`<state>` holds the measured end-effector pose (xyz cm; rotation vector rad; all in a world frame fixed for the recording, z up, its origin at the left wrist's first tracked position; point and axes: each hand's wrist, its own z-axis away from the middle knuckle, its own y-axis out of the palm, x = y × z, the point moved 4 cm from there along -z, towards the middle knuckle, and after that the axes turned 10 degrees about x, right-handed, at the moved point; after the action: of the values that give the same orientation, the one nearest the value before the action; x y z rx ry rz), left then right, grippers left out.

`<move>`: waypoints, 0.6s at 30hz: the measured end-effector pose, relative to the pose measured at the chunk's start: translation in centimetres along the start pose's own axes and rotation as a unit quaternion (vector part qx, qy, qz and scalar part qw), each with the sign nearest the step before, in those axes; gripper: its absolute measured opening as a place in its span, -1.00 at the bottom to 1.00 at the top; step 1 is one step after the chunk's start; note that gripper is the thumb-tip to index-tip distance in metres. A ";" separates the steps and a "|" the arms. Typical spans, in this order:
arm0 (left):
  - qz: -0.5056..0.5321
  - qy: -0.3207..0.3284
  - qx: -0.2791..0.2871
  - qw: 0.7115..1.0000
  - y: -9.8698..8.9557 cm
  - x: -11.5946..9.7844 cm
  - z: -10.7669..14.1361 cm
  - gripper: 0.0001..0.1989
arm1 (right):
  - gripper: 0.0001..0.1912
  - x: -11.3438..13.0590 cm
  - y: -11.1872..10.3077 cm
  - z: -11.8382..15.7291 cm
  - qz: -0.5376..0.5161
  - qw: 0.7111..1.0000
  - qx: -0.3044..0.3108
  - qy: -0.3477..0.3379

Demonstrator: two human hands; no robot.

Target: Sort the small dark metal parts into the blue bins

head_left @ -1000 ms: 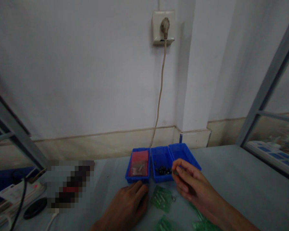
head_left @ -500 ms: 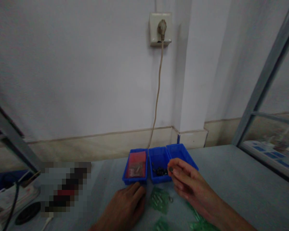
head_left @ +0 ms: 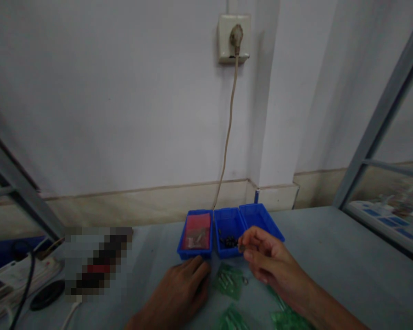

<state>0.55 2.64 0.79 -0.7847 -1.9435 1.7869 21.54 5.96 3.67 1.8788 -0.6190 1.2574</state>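
Observation:
My right hand (head_left: 271, 256) is raised over the front of the middle blue bin (head_left: 232, 220), pinching a small dark round piece (head_left: 242, 248) between thumb and fingertips. Black small parts (head_left: 229, 241) lie in that bin. My left hand (head_left: 181, 286) rests on the table before the left blue bin (head_left: 194, 254), fingers curled downward; whatever is under them is hidden. Between the hands lies a green bag (head_left: 228, 280) with several metal pieces inside, and a small metal ring (head_left: 245, 280) sits beside it. Another green bag (head_left: 232, 318) is nearer me.
The left bin holds a red-and-clear packet (head_left: 197, 231). A third blue bin (head_left: 259, 220) stands at the right. Green bags (head_left: 289, 320) lie under my right forearm. A black disc (head_left: 47, 295) and cables are at left. A plugged cord (head_left: 230, 123) runs down the wall behind.
The view has shifted slightly. My right thumb and fingers have changed position around the small piece, which now shows less. My left hand stays where it was.

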 end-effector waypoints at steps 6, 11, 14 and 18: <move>-0.002 -0.005 0.012 1.000 -0.3 -0.1 0.0 -0.89 | -0.83 0.1 0.3 0.2 -0.059 0.998 0.001 0.021; 0.004 -0.006 0.013 1.000 -0.1 0.0 0.0 -0.89 | -0.80 -0.3 0.2 0.1 -0.124 0.992 0.010 0.033; 0.005 -0.006 0.011 1.000 -0.2 0.0 -0.1 -0.89 | -0.72 -0.7 0.1 0.1 -0.166 0.985 0.025 0.043; 0.008 0.002 0.006 1.000 -0.5 -0.2 -0.1 -0.88 | -0.67 -0.8 0.0 0.0 -0.214 0.975 0.034 0.057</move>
<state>0.68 2.57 1.36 -0.8019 -1.9282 1.8038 21.24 5.91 2.95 1.8533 -0.0982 1.0983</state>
